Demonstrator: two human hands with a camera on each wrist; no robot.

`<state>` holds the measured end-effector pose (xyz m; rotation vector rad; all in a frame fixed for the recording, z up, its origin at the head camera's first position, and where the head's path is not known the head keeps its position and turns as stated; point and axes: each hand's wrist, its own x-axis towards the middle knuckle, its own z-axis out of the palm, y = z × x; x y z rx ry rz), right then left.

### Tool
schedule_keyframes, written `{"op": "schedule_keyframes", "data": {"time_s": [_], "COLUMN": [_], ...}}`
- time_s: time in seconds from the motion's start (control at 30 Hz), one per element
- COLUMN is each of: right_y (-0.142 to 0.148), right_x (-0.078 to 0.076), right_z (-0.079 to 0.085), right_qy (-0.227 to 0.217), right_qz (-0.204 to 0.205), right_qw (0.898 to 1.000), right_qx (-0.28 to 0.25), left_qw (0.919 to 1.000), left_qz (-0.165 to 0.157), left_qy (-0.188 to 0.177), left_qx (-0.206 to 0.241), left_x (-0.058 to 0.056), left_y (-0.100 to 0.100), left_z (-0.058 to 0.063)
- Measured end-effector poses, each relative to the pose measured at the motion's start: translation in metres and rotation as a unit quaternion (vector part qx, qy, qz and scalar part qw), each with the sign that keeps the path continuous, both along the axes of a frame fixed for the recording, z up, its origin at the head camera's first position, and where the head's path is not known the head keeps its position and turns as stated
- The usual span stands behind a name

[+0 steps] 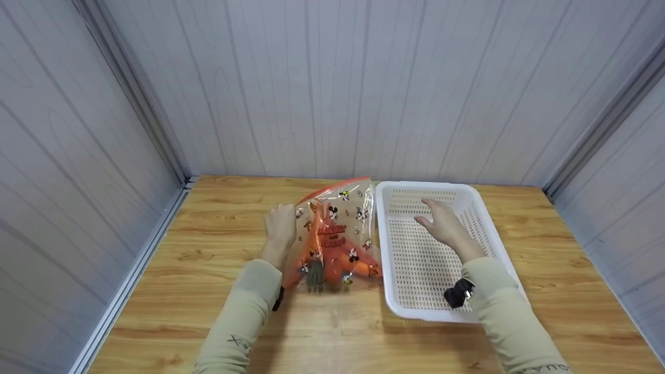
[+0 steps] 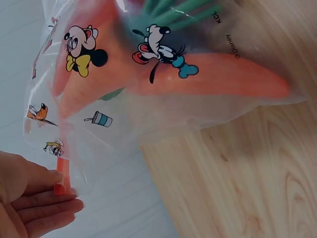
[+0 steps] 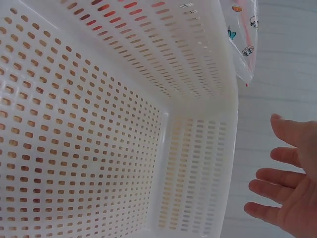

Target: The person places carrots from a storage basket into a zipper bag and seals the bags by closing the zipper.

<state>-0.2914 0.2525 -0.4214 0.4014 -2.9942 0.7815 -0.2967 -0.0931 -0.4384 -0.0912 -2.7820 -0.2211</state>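
A clear zip bag printed with cartoon characters stands on the table, its orange-red zip edge at the top. Inside it are several orange carrots with green stalks, partly blurred by the plastic. My left hand pinches one end of the zip strip between thumb and fingers, at the bag's upper left corner. Above the white perforated basket hovers my right hand, fingers spread and holding nothing. In the right wrist view that hand shows beside the basket's rim, apart from it.
The basket stands right beside the bag, its inside showing only the slotted floor. A wood-grain table lies under both. Pale panel walls close off the back and the two sides.
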Motion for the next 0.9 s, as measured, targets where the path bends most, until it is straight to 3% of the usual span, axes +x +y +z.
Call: {"op": "schedule_keyframes", "data": {"time_s": [0.2,0.4,0.47,0.63,0.9], "right_y": [0.002,0.006,0.007,0.01,0.013], "right_x": [-0.003,-0.002,-0.002,0.001,0.008], "right_z": [-0.008,-0.016,-0.017,-0.018,-0.016], "right_qy": [-0.012,-0.023,-0.03,-0.051,-0.074], "right_qz": [0.0,-0.007,-0.012,-0.036,-0.073], "right_qw": [1.0,1.0,0.999,0.997,0.992], "right_qx": [0.009,0.012,0.019,0.048,0.066], "left_qw": [0.999,0.9972,0.995,0.9903,0.9887], "left_qz": [-0.006,0.017,0.019,-0.001,-0.021], "left_qy": [-0.039,-0.062,-0.085,-0.132,-0.145], "left_qx": [0.018,0.04,0.049,0.044,0.032], "left_x": [-0.006,-0.008,-0.008,-0.005,0.003], "left_y": [0.0,-0.001,0.0,0.004,0.013], "left_z": [-0.007,-0.014,-0.015,-0.014,-0.013]}}
